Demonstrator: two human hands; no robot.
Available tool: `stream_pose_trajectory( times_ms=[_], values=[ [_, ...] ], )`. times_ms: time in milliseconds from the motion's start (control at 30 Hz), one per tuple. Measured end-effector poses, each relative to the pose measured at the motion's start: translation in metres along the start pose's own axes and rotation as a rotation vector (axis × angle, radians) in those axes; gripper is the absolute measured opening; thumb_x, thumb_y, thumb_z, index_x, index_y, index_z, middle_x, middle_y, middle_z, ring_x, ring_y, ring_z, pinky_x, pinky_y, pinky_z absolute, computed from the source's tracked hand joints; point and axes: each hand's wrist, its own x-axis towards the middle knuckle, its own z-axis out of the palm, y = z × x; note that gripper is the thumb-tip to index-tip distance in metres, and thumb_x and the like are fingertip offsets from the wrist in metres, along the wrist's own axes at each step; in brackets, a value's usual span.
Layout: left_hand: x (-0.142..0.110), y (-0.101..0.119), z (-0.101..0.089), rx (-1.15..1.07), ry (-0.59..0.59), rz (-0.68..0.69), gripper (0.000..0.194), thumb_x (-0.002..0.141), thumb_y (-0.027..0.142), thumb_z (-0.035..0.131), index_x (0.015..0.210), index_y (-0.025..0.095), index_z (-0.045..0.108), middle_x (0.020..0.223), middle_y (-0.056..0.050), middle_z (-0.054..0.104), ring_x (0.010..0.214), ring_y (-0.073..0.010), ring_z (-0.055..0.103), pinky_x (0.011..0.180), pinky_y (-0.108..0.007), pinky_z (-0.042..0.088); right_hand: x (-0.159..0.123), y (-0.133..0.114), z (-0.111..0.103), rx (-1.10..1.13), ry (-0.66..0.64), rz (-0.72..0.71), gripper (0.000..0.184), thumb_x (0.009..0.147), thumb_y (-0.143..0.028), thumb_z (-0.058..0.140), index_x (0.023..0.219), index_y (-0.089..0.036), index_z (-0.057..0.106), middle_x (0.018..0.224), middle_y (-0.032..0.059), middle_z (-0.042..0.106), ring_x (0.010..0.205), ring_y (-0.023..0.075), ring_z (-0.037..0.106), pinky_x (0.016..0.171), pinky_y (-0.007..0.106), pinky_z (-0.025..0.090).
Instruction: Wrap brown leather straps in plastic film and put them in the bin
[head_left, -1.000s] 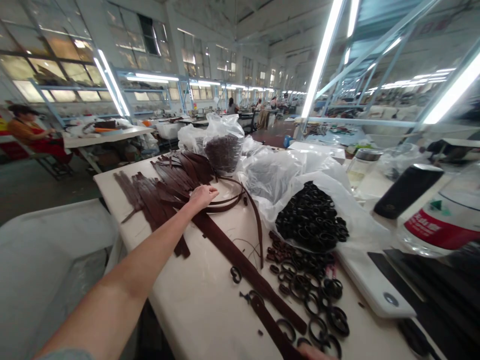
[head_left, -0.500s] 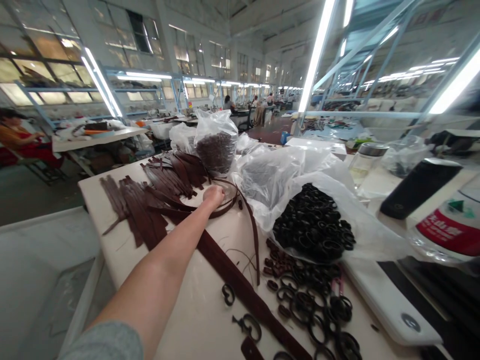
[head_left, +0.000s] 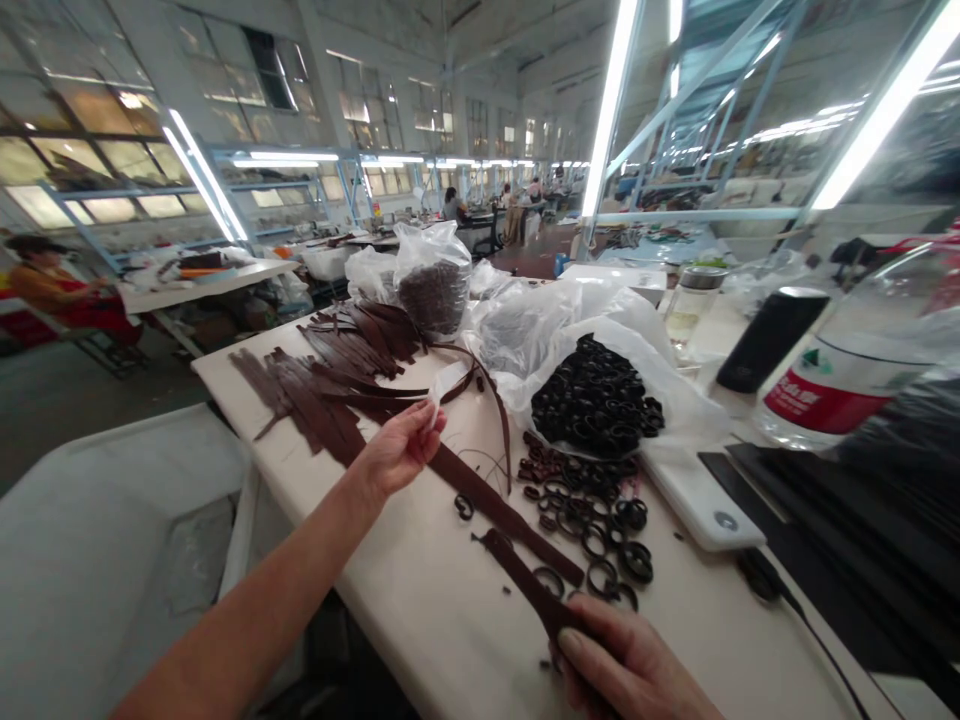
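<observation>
My left hand [head_left: 405,445] is raised over the table, its fingers pinched on a small translucent piece of plastic [head_left: 448,380]. At the lower edge my right hand [head_left: 626,655] is closed round a dark brown leather strap [head_left: 517,573], which points away from me. A wide brown strap [head_left: 480,490] lies flat between the hands. Small black rings [head_left: 600,575] and brown loops [head_left: 536,465] are scattered beyond my right hand. Behind my left hand, brown leather strips [head_left: 315,400] lie in a spread pile, and a thin strap [head_left: 501,420] curves round beside them.
An open plastic bag of black loops [head_left: 596,400] and a knotted bag of brown pieces [head_left: 433,298] stand at the back. To the right are a white power bank [head_left: 701,500], a black flask [head_left: 772,340], a glass jar [head_left: 694,305] and a large bottle [head_left: 832,380]. A white bin [head_left: 142,480] adjoins the left.
My left hand has drawn back from the far strips toward me, with the plastic piece now showing in it. My right hand has come into view gripping a leather strap. The view has shifted.
</observation>
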Motion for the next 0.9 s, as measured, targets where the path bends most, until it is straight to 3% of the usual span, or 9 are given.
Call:
stream_pose_trajectory(
  times_ms=[100, 167, 333, 533, 633, 767, 900],
  values=[
    [-0.052, -0.036, -0.003, -0.229, -0.045, -0.221, 0.018, 0.092, 0.006, 0.051, 0.100, 0.009, 0.067, 0.076, -0.005, 0.071, 0.064, -0.0096, 0.070, 0.054, -0.014, 0.056, -0.009, -0.016, 0.000, 0.013, 0.040, -0.076, 0.048, 0.080, -0.064, 0.060, 0.073, -0.017, 0.055, 0.061, -0.0011, 0.057, 0.048, 0.0091, 0.050, 0.048, 0.021, 0.040],
    [-0.074, -0.060, -0.002, -0.312, -0.064, -0.328, 0.020, 0.092, 0.005, 0.050, 0.104, 0.006, 0.067, 0.077, -0.006, 0.072, 0.065, -0.0109, 0.071, 0.057, -0.016, 0.058, -0.015, -0.024, -0.002, 0.005, 0.099, -0.141, 0.044, 0.082, -0.060, 0.061, 0.075, -0.016, 0.058, 0.063, -0.0003, 0.059, 0.050, 0.0092, 0.051, 0.049, 0.021, 0.041],
    [-0.095, -0.094, 0.008, -0.292, -0.121, -0.476, 0.013, 0.091, 0.013, 0.056, 0.093, 0.008, 0.068, 0.078, -0.008, 0.073, 0.065, -0.0147, 0.072, 0.056, -0.021, 0.058, -0.031, -0.041, -0.010, -0.014, 0.180, -0.256, 0.037, 0.087, -0.052, 0.061, 0.078, -0.016, 0.060, 0.065, 0.0007, 0.062, 0.053, 0.0096, 0.054, 0.052, 0.021, 0.042],
    [-0.096, -0.093, 0.026, -0.309, -0.126, -0.385, 0.013, 0.089, 0.015, 0.060, 0.078, 0.010, 0.065, 0.072, -0.005, 0.071, 0.066, -0.0140, 0.071, 0.067, -0.025, 0.059, -0.044, -0.054, -0.009, -0.141, 0.202, -0.289, 0.035, 0.089, -0.050, 0.056, 0.077, -0.017, 0.058, 0.064, 0.0001, 0.061, 0.050, 0.0102, 0.054, 0.050, 0.022, 0.043],
    [-0.090, -0.086, 0.035, -0.379, -0.073, -0.328, 0.014, 0.088, 0.017, 0.063, 0.075, 0.012, 0.062, 0.069, -0.003, 0.068, 0.061, -0.0118, 0.068, 0.064, -0.025, 0.058, -0.047, -0.055, -0.002, -0.418, 0.192, -0.287, 0.032, 0.091, -0.043, 0.049, 0.070, -0.019, 0.054, 0.060, -0.0002, 0.059, 0.049, 0.0115, 0.054, 0.049, 0.023, 0.039],
    [-0.084, -0.080, 0.041, -0.380, -0.030, -0.277, 0.009, 0.087, 0.016, 0.064, 0.079, 0.012, 0.062, 0.076, -0.005, 0.069, 0.065, -0.0137, 0.069, 0.063, -0.026, 0.059, -0.047, -0.050, 0.006, -0.835, 0.289, -0.381, 0.029, 0.090, -0.036, 0.049, 0.066, -0.021, 0.052, 0.058, 0.0001, 0.058, 0.051, 0.0129, 0.050, 0.052, 0.025, 0.032],
    [-0.082, -0.081, 0.040, -0.350, -0.068, -0.250, 0.007, 0.089, 0.017, 0.061, 0.085, 0.012, 0.064, 0.079, -0.005, 0.070, 0.068, -0.0136, 0.070, 0.067, -0.026, 0.060, -0.045, -0.047, 0.006, -0.903, 0.361, -0.399, 0.028, 0.091, -0.036, 0.047, 0.068, -0.021, 0.052, 0.060, 0.0008, 0.059, 0.051, 0.0131, 0.049, 0.053, 0.025, 0.031]
  ],
)
